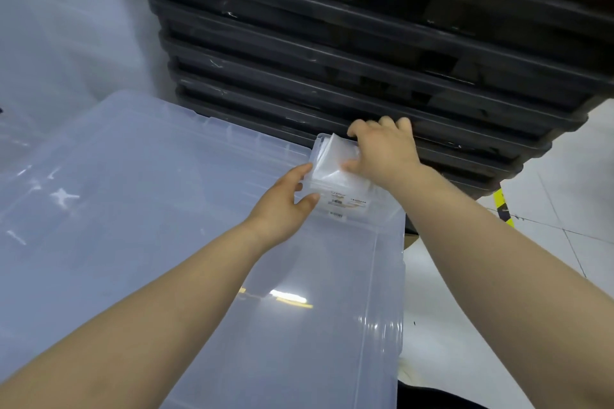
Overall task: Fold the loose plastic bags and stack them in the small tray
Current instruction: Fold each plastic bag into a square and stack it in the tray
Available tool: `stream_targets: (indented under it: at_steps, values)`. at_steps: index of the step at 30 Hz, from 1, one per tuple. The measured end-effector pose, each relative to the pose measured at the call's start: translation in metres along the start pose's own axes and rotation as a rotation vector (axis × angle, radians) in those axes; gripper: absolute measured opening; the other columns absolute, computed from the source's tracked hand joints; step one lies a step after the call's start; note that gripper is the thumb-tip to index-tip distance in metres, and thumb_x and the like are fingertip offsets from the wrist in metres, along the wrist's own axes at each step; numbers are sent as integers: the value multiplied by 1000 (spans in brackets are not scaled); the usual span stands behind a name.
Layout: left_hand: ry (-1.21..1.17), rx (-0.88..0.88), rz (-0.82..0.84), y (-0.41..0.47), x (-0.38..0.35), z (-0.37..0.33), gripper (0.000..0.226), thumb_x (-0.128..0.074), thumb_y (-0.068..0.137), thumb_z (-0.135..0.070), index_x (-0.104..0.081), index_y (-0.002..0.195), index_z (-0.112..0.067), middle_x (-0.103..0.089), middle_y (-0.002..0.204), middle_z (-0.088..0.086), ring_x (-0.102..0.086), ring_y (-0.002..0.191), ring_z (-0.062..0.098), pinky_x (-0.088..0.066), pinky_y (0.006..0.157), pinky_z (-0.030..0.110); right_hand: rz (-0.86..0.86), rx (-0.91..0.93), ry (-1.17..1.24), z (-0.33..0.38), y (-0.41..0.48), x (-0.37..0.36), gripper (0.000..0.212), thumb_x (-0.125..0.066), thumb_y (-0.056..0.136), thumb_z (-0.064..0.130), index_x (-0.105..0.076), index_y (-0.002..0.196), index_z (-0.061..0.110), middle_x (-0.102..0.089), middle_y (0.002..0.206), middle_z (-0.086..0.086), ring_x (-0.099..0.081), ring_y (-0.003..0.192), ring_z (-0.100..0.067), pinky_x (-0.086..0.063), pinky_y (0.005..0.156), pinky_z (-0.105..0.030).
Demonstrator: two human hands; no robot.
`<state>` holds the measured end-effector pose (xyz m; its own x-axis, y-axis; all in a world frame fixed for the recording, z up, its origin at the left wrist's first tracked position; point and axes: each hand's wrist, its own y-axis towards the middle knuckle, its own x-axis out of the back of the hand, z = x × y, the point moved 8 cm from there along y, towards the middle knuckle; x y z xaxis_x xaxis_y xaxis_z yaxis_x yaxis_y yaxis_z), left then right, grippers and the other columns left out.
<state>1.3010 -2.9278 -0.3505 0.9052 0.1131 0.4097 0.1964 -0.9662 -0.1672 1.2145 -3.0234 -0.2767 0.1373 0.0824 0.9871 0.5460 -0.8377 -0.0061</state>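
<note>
A small clear plastic tray (357, 201) with a printed label on its near wall sits on the far right corner of a large translucent bin lid (166, 209). Folded clear plastic bags (332, 159) lie stacked inside it. My right hand (385, 151) reaches over the tray from the right, fingers curled down on the top bag, thumb at the bag's near edge. My left hand (282, 202) holds the tray's left side, thumb on the near wall and fingers along the left rim.
A tall stack of black plastic crates (365, 43) rises directly behind the tray. More clear plastic sheeting (50, 43) lies at the left. White tiled floor (548, 242) with a yellow-black tape mark shows at the right, past the lid's edge.
</note>
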Motion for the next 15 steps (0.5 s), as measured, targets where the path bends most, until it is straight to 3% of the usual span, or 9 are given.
stream_targets:
  at_steps: [2, 4, 8, 15]
  values:
    - [-11, 1, -1, 1, 1, 0, 49, -46, 96, -20, -29, 142, -26, -39, 140, -3, -37, 129, 12, -31, 93, 19, -119, 49, -12, 6, -3, 6, 47, -56, 87, 29, -41, 130, 16, -45, 126, -5, -38, 117, -23, -26, 97, -32]
    - [-26, -3, -9, 2, 2, -1, 48, -47, 95, -20, -31, 141, -25, -41, 139, -2, -38, 127, 12, -32, 93, 20, -161, 102, 57, 13, -7, 10, 37, -52, 89, 17, -44, 125, 13, -46, 123, -6, -40, 112, -22, -29, 92, -30]
    - [-38, 7, -35, 1, 3, -1, 47, -48, 95, -18, -33, 139, -23, -42, 137, -1, -39, 126, 13, -33, 93, 20, 49, 122, 290, 25, -5, -11, 25, -50, 89, 9, -53, 113, 13, -55, 112, -4, -43, 89, -13, -35, 72, -25]
    - [-53, 20, -34, 3, 4, 0, 44, -47, 95, -17, -35, 137, -23, -44, 135, 2, -41, 126, 15, -35, 94, 23, 211, 84, 405, 22, 5, -38, 32, -52, 90, 13, -55, 122, 19, -52, 120, -2, -42, 89, -11, -39, 77, -24]
